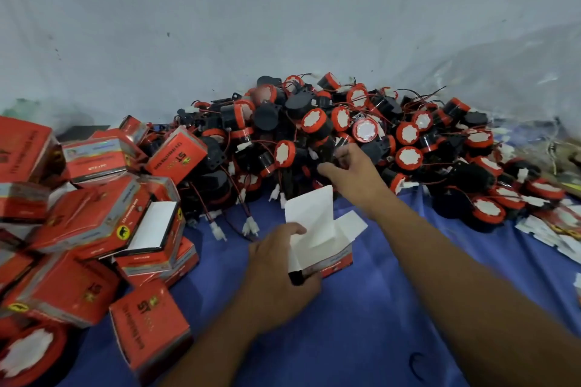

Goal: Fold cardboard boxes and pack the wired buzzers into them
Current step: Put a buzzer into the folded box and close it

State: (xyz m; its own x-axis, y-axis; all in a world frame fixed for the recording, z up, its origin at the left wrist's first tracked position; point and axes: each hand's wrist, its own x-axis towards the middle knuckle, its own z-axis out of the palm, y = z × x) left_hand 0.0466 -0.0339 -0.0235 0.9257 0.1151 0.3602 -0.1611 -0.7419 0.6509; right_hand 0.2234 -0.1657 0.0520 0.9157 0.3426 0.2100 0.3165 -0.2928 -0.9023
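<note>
Left of frame, red printed cardboard boxes (94, 214) lie piled aside. At centre my left hand (279, 273) clamps the open white-flapped red cardboard box (317, 236), steadying it for loading. My right hand (352, 166) curls into the black-and-red wired buzzer heap (393, 129) above; I cannot tell if it grips one.

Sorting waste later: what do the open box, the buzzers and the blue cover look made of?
Open box: thin card, creased flaps, plain white inside, glossy red print outside. Buzzers: probably moulded plastic, matte black bodies, red rims. Blue cover: seemingly matte cloth.
</note>
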